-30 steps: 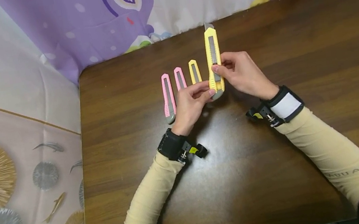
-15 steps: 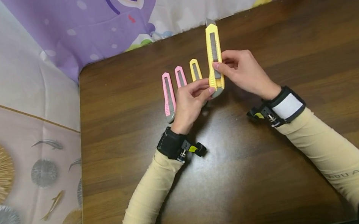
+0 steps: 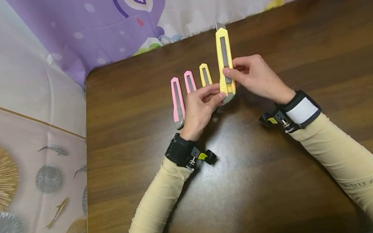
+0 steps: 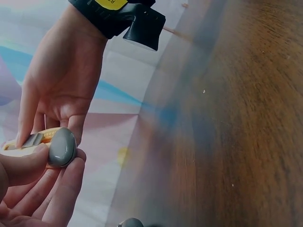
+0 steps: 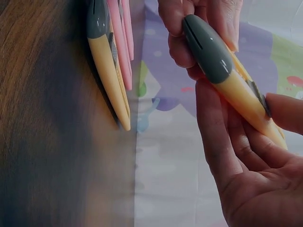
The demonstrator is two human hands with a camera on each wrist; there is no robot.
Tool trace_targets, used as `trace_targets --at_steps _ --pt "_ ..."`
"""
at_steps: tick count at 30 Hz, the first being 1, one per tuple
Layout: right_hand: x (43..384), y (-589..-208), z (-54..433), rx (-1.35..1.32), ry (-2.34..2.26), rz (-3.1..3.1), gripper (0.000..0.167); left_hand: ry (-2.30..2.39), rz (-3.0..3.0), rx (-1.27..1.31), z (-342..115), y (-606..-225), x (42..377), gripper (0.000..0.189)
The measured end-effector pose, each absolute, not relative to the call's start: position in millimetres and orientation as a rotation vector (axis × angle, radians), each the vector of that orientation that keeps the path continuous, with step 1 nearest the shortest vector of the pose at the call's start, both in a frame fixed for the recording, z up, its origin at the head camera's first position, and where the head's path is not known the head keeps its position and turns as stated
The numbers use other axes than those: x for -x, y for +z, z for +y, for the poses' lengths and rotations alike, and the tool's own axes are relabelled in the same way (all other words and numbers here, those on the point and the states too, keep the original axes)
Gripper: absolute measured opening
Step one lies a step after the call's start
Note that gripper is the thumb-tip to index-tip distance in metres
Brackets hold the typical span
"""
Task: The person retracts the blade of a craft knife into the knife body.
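A yellow utility knife [image 3: 224,53] with a grey end cap [image 4: 62,147] is held up over the table, a short length of blade [image 3: 220,25] showing at its top. My left hand [image 3: 199,106] pinches its lower end beside the cap. Fingers of my right hand [image 3: 257,76] lie behind the body, and the thumb presses the grey slider [image 3: 228,78]. In the right wrist view, that thumb sits at the slider's edge, with my right hand [image 5: 265,184] around the yellow body. My left hand partly covers a second yellow utility knife [image 3: 205,75] on the table.
Two pink utility knives [image 3: 177,100] lie left of my left hand, the farther pink knife [image 3: 189,81] partly hidden by it. The brown wooden table [image 3: 253,186] ends at a patterned curtain [image 3: 192,4] at the back and a printed cloth [image 3: 28,114] on the left.
The view has shifted slightly. Both hands keep their hold on the yellow utility knife, its blade stays out a short way, and the knives on the table have not moved.
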State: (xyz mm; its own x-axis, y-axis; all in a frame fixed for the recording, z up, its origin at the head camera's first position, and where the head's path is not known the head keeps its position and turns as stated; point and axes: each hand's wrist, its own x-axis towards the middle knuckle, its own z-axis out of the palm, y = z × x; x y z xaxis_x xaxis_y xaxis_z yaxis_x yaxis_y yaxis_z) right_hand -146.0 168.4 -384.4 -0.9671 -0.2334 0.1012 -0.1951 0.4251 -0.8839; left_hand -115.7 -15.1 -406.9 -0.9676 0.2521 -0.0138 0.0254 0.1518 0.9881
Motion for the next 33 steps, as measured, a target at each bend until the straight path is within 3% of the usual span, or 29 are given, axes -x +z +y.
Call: trace_targets --at_steps 33 --pt "142.0 -381.8 166.3 0.465 -1.661 2.661 0.018 1.886 2.304 -0.301 -16.7 -405.8 114.6 0.026"
